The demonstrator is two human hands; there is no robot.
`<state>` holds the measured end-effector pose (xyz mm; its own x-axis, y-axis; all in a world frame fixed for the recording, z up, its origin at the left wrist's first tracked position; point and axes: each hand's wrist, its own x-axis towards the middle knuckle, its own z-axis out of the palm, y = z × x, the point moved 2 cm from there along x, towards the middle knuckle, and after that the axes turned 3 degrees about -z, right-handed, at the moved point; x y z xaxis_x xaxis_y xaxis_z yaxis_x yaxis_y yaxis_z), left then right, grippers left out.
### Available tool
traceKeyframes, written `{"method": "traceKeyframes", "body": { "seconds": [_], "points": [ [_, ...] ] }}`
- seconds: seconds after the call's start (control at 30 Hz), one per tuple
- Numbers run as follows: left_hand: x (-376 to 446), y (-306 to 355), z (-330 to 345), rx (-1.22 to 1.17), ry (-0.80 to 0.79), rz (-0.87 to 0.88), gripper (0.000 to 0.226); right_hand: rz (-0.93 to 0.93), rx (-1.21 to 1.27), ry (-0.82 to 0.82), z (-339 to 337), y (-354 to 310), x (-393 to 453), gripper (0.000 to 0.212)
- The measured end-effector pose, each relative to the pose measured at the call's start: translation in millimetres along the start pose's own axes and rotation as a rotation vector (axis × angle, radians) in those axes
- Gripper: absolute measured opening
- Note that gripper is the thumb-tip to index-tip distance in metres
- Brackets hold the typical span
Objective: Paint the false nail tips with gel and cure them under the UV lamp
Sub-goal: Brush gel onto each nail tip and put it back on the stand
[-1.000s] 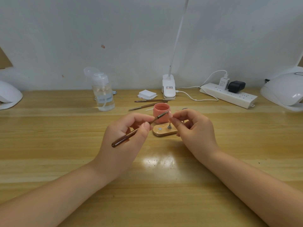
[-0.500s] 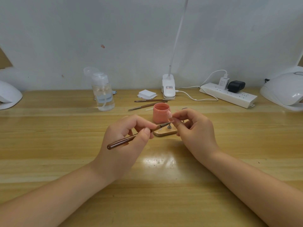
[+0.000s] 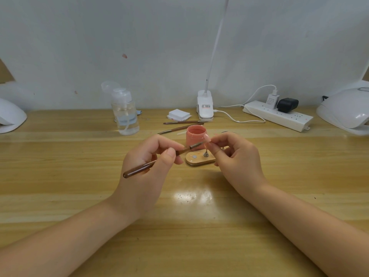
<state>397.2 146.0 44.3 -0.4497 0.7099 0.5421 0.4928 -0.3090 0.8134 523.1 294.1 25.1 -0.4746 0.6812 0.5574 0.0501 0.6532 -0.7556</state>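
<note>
- Nail tip (image 3: 207, 139), one, pale pink and glossy, is pinched in the right hand (image 3: 237, 156), above the oval wooden stand (image 3: 200, 159).
- Left hand (image 3: 148, 166) grips one slim brown brush (image 3: 159, 159), its end meeting the tip.
- One pink gel jar (image 3: 195, 135) stands just behind.
- Two white domed lamps (image 3: 347, 110) flank the wooden table (image 3: 79, 176).

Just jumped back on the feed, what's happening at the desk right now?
A person is painting a false nail tip. The left hand grips a brown brush with its bristle end against the tip, which the right hand pinches just above a small wooden stand. An open pink gel jar sits right behind. The white UV lamp waits at the far right, nothing visibly in it yet.
</note>
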Motion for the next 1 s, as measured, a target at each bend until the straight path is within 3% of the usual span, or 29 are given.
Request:
{"method": "traceKeyframes", "body": {
  "seconds": [0.17,0.73,1.0],
  "points": [
    [2,-2,3,-0.026,0.005,-0.061,0.015,0.000,0.006,0.002,0,0,0,0.012],
    [1,1,0,-0.026,0.002,-0.010,0.021,-0.006,-0.021,-0.006,0,0,0,0.016],
    [-2,8,4,0.264,-0.011,0.063,0.020,-0.070,-0.096,-0.003,-1,-1,-2,0.006]
  ]
}}
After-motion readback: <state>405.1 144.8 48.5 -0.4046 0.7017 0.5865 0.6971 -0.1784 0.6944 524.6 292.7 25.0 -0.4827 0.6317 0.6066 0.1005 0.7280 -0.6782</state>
